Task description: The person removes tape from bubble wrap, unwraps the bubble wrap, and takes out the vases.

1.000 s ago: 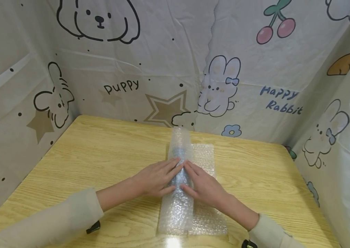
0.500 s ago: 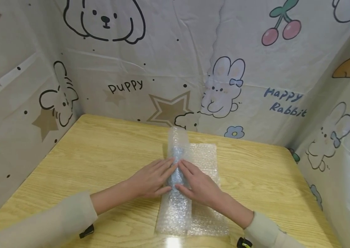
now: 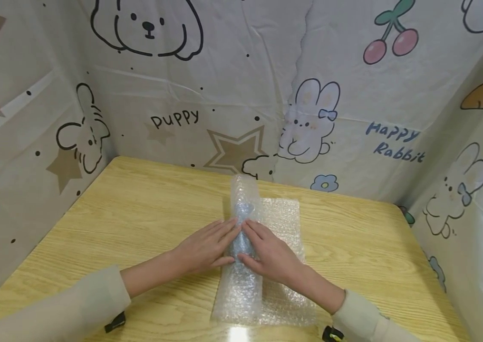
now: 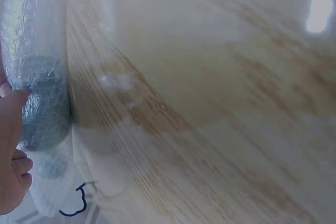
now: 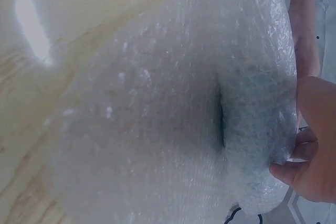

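A roll of clear bubble wrap [image 3: 240, 289] lies lengthwise on the table, with a bluish object [image 3: 244, 209] inside it; the layers blur its shape. From the left side, my left hand [image 3: 203, 247] rests on the roll with fingers fairly straight and thumb spread. My right hand [image 3: 273, 254] touches it from the right in the same way, fingertips close to the left hand's. A flat stretch of bubble wrap [image 3: 282, 218] spreads out to the right of the roll. In the right wrist view, a dark gap [image 5: 221, 124] shows along the side of the wrapped object.
The wood-grain table [image 3: 139, 204] extends on both sides of the wrap. A pale cloth printed with cartoon animals [image 3: 173, 85] hangs behind it and at both sides. Light glares on the table [image 3: 238, 332] at its near edge.
Both hands and the bubble-wrap roll under them have shifted a little to the left on the table. The head view has turned slightly. The fingers keep the same pose on the roll.
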{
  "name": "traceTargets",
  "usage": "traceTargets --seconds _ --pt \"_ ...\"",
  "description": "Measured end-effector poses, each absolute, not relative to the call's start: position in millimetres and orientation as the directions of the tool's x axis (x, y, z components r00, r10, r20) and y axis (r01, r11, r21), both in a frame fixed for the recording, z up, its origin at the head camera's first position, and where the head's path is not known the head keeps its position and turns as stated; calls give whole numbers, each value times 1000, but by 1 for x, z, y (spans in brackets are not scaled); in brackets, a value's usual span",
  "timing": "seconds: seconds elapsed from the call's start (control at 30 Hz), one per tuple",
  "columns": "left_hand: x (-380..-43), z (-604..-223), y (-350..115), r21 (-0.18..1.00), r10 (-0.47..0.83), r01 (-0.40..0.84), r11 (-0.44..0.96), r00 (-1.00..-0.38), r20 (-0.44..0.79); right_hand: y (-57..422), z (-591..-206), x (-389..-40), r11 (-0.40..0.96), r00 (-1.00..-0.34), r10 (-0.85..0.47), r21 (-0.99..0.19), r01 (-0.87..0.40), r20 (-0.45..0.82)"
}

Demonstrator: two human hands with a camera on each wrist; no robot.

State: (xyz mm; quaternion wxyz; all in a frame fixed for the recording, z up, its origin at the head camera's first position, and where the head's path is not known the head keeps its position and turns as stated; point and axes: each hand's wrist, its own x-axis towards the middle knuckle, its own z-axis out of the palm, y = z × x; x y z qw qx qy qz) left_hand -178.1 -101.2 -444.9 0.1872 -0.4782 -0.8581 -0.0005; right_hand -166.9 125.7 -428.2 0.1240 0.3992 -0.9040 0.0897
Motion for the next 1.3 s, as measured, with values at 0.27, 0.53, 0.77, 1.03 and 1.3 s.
traceTargets --seconds 0.27,0.53,0.77,1.03,1.3 --pt "-179 -450 -107 -80 792 830 551 -491 364 116 -426 -167 685 -674 -673 -89 -723 304" --pt "-179 -452 -113 -42 765 842 538 -467 443 105 -424 -167 706 -682 -657 -54 -706 321" --pt "-177 -456 -118 -36 748 827 561 -487 451 94 -422 -166 735 -704 -644 -13 -678 298" --pt "-176 -457 -122 -74 749 810 582 -498 437 87 -423 -167 748 -710 -634 9 -664 306" --pt "-177 -459 -125 -110 732 794 598 -486 477 82 -422 -168 754 -711 -631 33 -656 311"
